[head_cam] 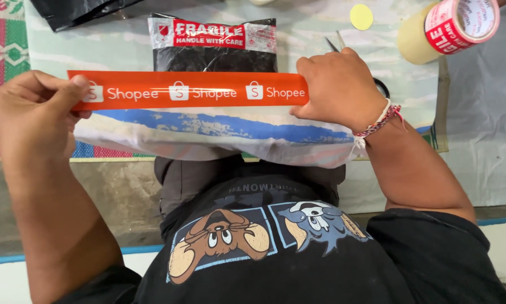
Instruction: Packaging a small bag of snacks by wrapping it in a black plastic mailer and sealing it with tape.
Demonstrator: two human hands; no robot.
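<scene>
A strip of orange printed tape (188,90) is stretched level between my two hands. My left hand (33,110) pinches its left end and my right hand (337,90) grips its right end. Under the strip lies a black plastic-wrapped parcel (213,53) with a red and white sticker across its top. The parcel rests on a white and blue cloth bundle (208,132) that lies across my lap. A braided bracelet (377,121) circles my right wrist.
Two tape rolls, one red and white (461,22) and one tan (413,39), stand at the top right. Scissors (334,44) peek out behind my right hand. There is a yellow round sticker (361,17) at the top, a black bag (72,10) at top left and a woven mat (5,45) on the left.
</scene>
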